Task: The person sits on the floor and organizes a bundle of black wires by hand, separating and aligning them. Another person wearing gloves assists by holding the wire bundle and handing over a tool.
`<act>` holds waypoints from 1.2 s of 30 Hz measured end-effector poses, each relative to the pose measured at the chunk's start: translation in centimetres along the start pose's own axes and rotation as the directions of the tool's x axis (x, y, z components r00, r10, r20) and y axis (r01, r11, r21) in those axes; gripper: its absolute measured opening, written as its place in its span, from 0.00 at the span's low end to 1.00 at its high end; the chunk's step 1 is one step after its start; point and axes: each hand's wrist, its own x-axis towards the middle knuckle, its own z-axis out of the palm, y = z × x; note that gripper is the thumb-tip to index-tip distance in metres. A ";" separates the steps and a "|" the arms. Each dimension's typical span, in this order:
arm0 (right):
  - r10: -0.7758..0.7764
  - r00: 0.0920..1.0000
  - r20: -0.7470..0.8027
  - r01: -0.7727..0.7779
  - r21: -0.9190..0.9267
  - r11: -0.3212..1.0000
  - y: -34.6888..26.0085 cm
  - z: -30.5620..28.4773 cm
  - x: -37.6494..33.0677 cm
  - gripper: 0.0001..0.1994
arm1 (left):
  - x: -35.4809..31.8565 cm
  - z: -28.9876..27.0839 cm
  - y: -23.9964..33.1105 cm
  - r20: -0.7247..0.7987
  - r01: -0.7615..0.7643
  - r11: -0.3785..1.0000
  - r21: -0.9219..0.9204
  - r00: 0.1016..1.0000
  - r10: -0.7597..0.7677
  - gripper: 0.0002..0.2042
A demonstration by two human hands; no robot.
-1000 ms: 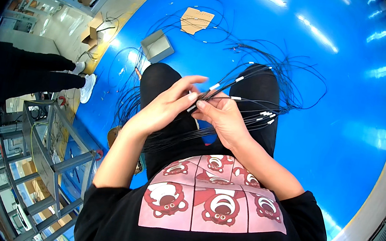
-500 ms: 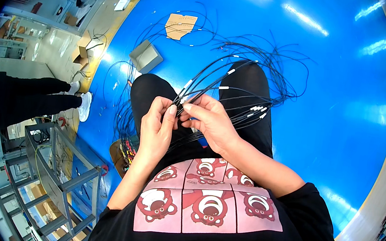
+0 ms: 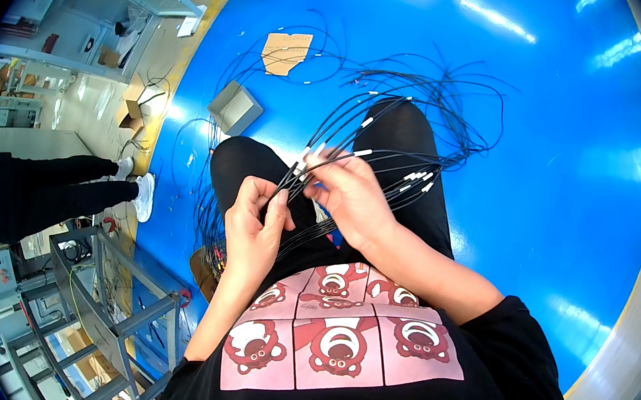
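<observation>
Many thin black cables (image 3: pixel 423 158) with white marker sleeves loop across my knees. My left hand (image 3: pixel 260 212) pinches the cable bundle between thumb and fingers, low in front of my lap. Just above and to its right, my right hand (image 3: pixel 347 197) has its thumb and fingers bent together at the cables, beside several white sleeves (image 3: pixel 301 165). Its fingertips are slightly blurred, so exactly which cable they hold is unclear. More white sleeves (image 3: pixel 419 177) sit in a cluster on the cables over my right thigh.
On the blue floor (image 3: pixel 558 175) lie a cardboard piece (image 3: pixel 285 53) with cables across it and an open grey box (image 3: pixel 236 109). A metal frame (image 3: pixel 108 310) stands at lower left. Another person's white shoe (image 3: pixel 143 197) is at the left, near cardboard boxes (image 3: pixel 130 114).
My left hand has moved slightly down and left along the bundle. My right hand's fingers have shifted up against the white sleeves, which now show between the hands. The whole view has shifted a little.
</observation>
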 end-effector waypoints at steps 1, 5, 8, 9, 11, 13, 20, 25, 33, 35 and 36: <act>-0.048 0.999 -0.025 0.049 0.059 0.997 -0.4 -0.2 0.4 0.06 | -0.1 -0.1 0.0 0.012 0.005 1.000 0.009 1.000 -0.005 0.06; -0.053 0.999 0.012 0.050 0.175 0.983 -0.4 0.4 0.3 0.07 | 0.0 -0.1 -0.1 0.035 0.011 0.999 0.033 0.999 -0.012 0.07; 0.121 0.961 0.250 -0.141 0.062 0.988 0.7 1.4 -1.4 0.16 | 0.1 1.2 0.2 0.001 -0.064 0.997 -0.037 0.998 0.064 0.08; 0.146 0.956 0.255 -0.160 0.033 0.987 0.9 1.5 -1.3 0.17 | 0.0 1.2 0.3 0.011 -0.051 0.999 -0.016 0.999 0.051 0.08; 0.069 0.981 0.180 -0.095 0.138 0.986 -0.2 1.8 -1.6 0.17 | -0.3 0.8 0.3 0.038 -0.029 0.999 0.025 0.999 0.028 0.08; -0.024 0.997 0.072 0.002 0.292 0.956 -0.6 1.3 -0.9 0.17 | -0.9 0.5 0.4 0.038 -0.019 0.997 0.078 0.999 0.016 0.09; -0.113 0.980 -0.166 0.168 0.363 0.917 -5.7 -2.3 0.8 0.12 | -2.3 -0.6 -0.5 0.029 -0.092 0.987 0.129 0.996 0.089 0.08; -0.346 0.924 -0.163 0.375 0.213 0.902 -9.9 -1.4 -0.8 0.16 | -3.8 -1.8 -0.5 0.055 -0.095 0.993 0.071 0.994 0.091 0.07; -0.151 0.968 -0.199 0.223 0.415 0.882 -6.7 -6.3 0.9 0.08 | -0.9 -1.0 -1.1 0.149 -0.043 0.984 0.171 0.989 0.017 0.07; -0.195 0.980 -0.035 0.192 0.407 0.893 -5.9 -5.7 0.3 0.08 | -0.7 -1.0 -1.1 0.137 -0.089 0.970 0.224 0.989 0.059 0.07; -0.144 0.989 -0.032 0.142 0.471 0.870 -5.4 -5.3 -0.4 0.17 | -1.0 -1.3 -1.6 0.134 -0.083 0.959 0.272 0.990 0.048 0.08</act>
